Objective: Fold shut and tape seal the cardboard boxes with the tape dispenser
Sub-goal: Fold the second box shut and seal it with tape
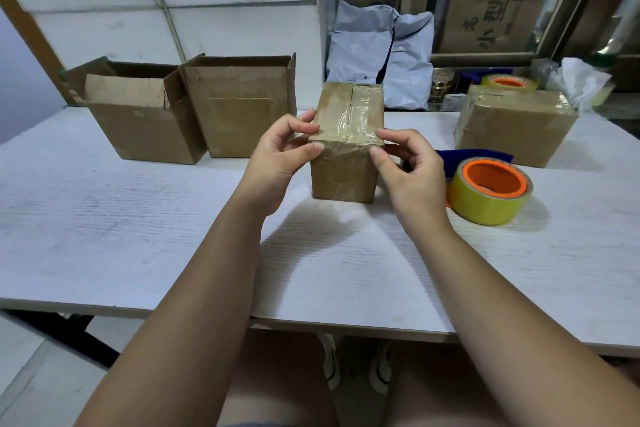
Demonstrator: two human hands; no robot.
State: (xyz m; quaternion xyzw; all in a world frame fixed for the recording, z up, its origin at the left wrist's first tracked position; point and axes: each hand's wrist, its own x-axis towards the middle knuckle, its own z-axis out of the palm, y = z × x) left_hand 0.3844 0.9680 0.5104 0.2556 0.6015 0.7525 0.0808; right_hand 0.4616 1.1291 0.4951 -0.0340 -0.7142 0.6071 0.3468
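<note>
A small cardboard box (346, 135) stands at the table's middle, its flaps closed and clear tape running along the top seam and over the near edge. My left hand (280, 156) pinches its near left top corner between thumb and fingers. My right hand (405, 166) touches the near right corner with thumb and forefinger, other fingers curled. The blue tape dispenser (485, 184) with a yellowish roll on an orange core lies right of my right hand. A taped box (516, 125) sits at the far right. Two open boxes (145, 114) (242, 107) stand at the far left.
A second tape roll (507, 82) lies behind the taped box, beside white crumpled paper (581, 80). Grey plastic mailer bags (381, 52) lean against the back wall. The white table (138, 236) has its front edge near my knees.
</note>
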